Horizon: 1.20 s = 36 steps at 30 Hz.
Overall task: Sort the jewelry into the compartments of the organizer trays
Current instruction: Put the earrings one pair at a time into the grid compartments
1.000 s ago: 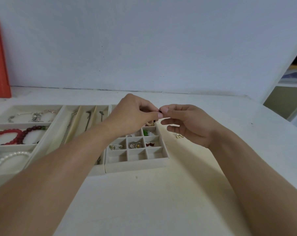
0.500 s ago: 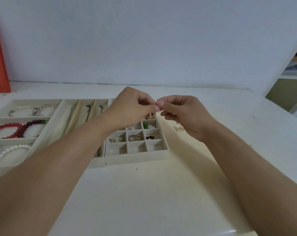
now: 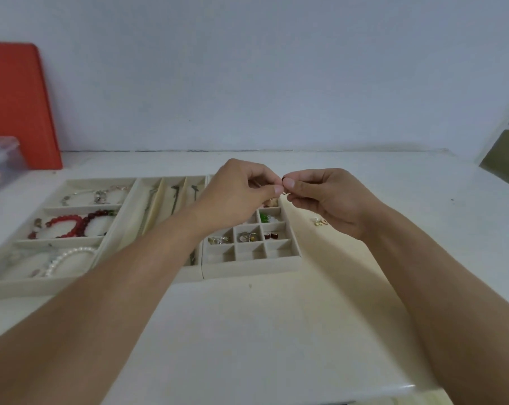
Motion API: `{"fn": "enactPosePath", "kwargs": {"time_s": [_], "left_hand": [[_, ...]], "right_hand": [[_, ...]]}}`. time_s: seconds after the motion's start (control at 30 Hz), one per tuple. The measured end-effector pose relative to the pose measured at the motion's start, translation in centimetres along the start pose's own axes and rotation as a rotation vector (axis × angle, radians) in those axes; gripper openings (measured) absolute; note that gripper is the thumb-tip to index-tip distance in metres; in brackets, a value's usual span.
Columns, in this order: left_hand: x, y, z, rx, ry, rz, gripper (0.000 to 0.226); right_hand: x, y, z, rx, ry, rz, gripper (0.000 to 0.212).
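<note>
a plain pale wall backs a white table (image 3: 276, 331), with an orange board (image 3: 16, 106) leaning at the far left and a clear plastic box (image 3: 0, 162) in front of it. 3 beige organizer trays sit side by side: the left tray (image 3: 2, 285) holds a silver bracelet, red bead bracelets (image 3: 72, 225) and a pearl strand (image 3: 69, 257) in separate long compartments; the middle tray (image 3: 148, 182) has narrow lanes with chains; the grid tray (image 3: 247, 267) on the right has small square cells, some with rings and stones, the nearest row bare.

both hands are raised above the grid tray's far end. the left hand (image 3: 238, 194) and right hand (image 3: 326, 197) meet fingertip to fingertip, each pinching a tiny dark piece (image 3: 285, 187) between thumb and forefinger, the other fingers curled in. it is too small to tell what it is; it looks like a small ring or earring part.

a few gold-toned bits (image 3: 320, 221) lie loose on the table just beside the grid tray, near the right wrist.

the piece should weigh almost nothing and be hard, smooth and easy to lose: a loose pinch would let it skip away or drop into the wrong cell. holding it by its rim with the fingertip pads, close over a bare cell before letting go, seems the safest way.
</note>
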<state>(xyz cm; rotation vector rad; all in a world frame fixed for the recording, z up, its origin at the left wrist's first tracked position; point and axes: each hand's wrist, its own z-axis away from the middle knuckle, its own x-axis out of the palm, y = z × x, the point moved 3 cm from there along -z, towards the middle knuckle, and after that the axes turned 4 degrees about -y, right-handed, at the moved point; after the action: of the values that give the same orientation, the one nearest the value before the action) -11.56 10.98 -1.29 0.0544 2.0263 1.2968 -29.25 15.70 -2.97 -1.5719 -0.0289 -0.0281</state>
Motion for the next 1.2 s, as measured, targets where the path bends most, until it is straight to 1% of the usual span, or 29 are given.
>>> {"fn": "enactPosePath", "kwargs": {"time_s": [0.07,0.17,0.27,0.3,0.37,0.47,0.53,0.6,0.73,0.83,0.9,1.07,1.2], "left_hand": [[-0.2,-0.1,0.3,-0.005,0.002,0.012,0.005],[-0.9,-0.3,1.3,-0.026,0.003,-0.019,0.006],[-2.1,-0.5,2.5,-0.045,0.011,-0.042,0.011],[-2.8,-0.7,2.9,-0.048,0.043,-0.043,0.012],[-4.5,-1.5,3.6,-0.048,0.144,-0.019,0.010],[-6.6,-2.9,4.3,-0.047,0.283,0.059,0.006],[-7.1,-3.7,4.7,-0.051,0.321,0.105,0.007],[-7.5,-4.0,4.8,-0.046,0.325,0.121,0.009],[-7.9,-4.1,4.6,-0.017,0.354,0.157,0.008],[-7.7,-3.9,4.6,-0.011,0.350,0.158,0.008],[-7.8,-4.1,4.6,-0.013,0.356,0.167,0.008],[-7.6,-4.4,5.0,-0.034,0.357,0.175,0.005],[-7.2,-4.0,5.2,-0.043,0.337,0.168,0.006]], "right_hand": [[0.4,0.1,0.0,0.011,-0.040,0.020,0.027],[1.7,0.0,0.3,0.018,-0.099,0.086,0.013],[2.9,-0.5,0.5,-0.030,-0.119,0.200,0.013],[3.4,-0.8,0.6,-0.049,-0.114,0.265,0.012],[4.8,-1.6,0.7,-0.068,-0.113,0.477,0.006],[8.1,-1.5,0.6,-0.095,-0.229,0.833,0.005],[9.9,-0.8,0.7,-0.128,-0.302,0.978,0.007],[10.8,-0.3,0.8,-0.174,-0.323,1.097,0.012],[11.4,-0.4,1.2,-0.181,-0.341,1.161,0.010],[12.0,-0.3,1.3,-0.154,-0.398,1.249,0.014],[12.2,-0.2,1.4,-0.122,-0.406,1.251,0.015],[12.4,-0.1,1.4,-0.095,-0.330,1.255,0.015],[12.7,-0.2,1.7,-0.136,-0.259,1.330,0.017]]}}
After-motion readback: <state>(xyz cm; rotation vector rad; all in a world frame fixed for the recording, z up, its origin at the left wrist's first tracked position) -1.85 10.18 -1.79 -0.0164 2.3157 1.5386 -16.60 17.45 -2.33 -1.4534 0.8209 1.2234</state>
